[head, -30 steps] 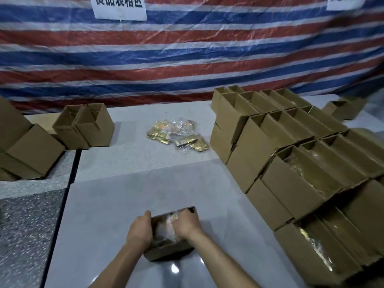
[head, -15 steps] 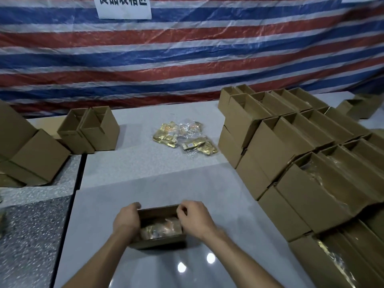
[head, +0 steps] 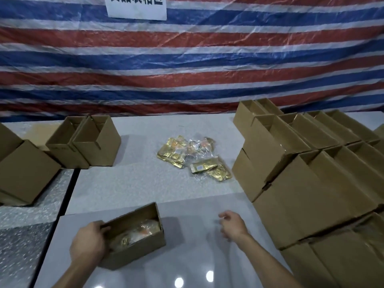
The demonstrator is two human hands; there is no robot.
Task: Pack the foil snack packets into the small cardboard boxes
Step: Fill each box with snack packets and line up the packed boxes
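Grips the part-filled box (head: pixel 137 252) by its left end with the left hand (head: pixel 88 244), hangs the empty, loosely curled right hand (head: pixel 232 224) beside it, mid-packing, and next probably needs a reach to the packets (head: pixel 193 157) heaped farther back on the table (head: pixel 135 183).

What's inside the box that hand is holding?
Shiny gold packets in clear wrap lie inside the box, which the left hand grips. Its near wall hides the bottom, so how many cannot be told.
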